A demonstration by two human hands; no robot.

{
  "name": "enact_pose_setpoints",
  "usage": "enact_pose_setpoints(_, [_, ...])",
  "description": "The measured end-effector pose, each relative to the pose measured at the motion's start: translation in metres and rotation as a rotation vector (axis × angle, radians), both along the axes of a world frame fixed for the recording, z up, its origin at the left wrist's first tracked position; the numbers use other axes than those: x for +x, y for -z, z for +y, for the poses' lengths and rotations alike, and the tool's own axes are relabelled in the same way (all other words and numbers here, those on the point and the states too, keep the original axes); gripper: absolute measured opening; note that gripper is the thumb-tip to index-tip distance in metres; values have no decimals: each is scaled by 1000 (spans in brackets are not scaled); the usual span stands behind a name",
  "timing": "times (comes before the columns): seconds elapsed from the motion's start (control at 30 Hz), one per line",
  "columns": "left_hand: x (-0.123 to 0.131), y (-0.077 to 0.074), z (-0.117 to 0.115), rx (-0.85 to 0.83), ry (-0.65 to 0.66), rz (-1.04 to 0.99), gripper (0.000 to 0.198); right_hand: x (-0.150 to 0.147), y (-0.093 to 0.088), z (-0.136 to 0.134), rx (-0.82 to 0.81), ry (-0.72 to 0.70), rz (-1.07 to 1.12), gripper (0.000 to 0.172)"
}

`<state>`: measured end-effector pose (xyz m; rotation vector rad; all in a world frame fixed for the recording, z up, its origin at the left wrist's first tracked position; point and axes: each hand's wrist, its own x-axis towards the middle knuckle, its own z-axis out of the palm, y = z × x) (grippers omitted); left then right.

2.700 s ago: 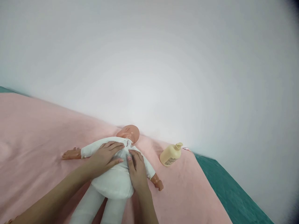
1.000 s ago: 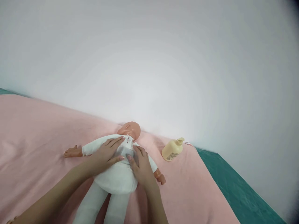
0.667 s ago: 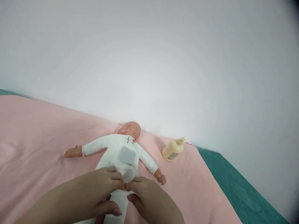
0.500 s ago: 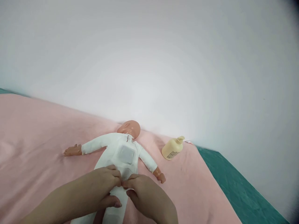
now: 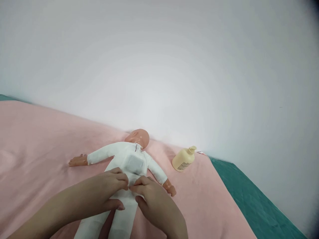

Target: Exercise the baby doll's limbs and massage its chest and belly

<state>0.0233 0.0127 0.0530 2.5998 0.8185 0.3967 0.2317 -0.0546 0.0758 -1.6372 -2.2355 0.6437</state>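
Observation:
A baby doll (image 5: pixel 129 154) with a white cloth body lies face up on a pink sheet, its head turned toward the wall end and its arms spread. My left hand (image 5: pixel 113 186) rests on the left side of its lower belly, fingers bent over the cloth and thumb held apart. From the other side, my right hand (image 5: pixel 147 192) touches the belly with its fingertips, thumb apart as well. The fingertips of both hands nearly meet. No object shows in either hand. A pale square patch (image 5: pixel 134 164) sits on the doll's chest, just beyond the hands.
A cream pump bottle (image 5: pixel 183 159) stands right of the doll. The pink sheet (image 5: pixel 206 205) covers most of the surface, with a green cover (image 5: pixel 256 196) showing at the right. A white wall (image 5: pixel 159 66) rises behind.
Both hands have slid slightly up the doll's belly toward the chest, and their fingertips have parted a little. The doll and bottle stay where they were.

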Motion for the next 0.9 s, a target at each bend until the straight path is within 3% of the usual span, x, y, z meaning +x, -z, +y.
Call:
enact_pose_setpoints(0.1, [4,-6,0,-151,23,62,33,-2,3,5,-74,4,22,51])
enact_pose_setpoints(0.23, [8,-7,2,-196,-4,65,30,-4,9,11,-107,-4,60,54])
enact_pose_setpoints(0.53, [15,-11,8,35,65,15,8,-4,4,15,-23,115,115,52])
enact_pose_setpoints(0.7, [15,-1,15,74,2,-69,11,-1,2,21,18,202,156,48])
enact_pose_setpoints(0.9, [14,8,18,41,-56,-101,24,-1,9,30,-63,156,171,46])
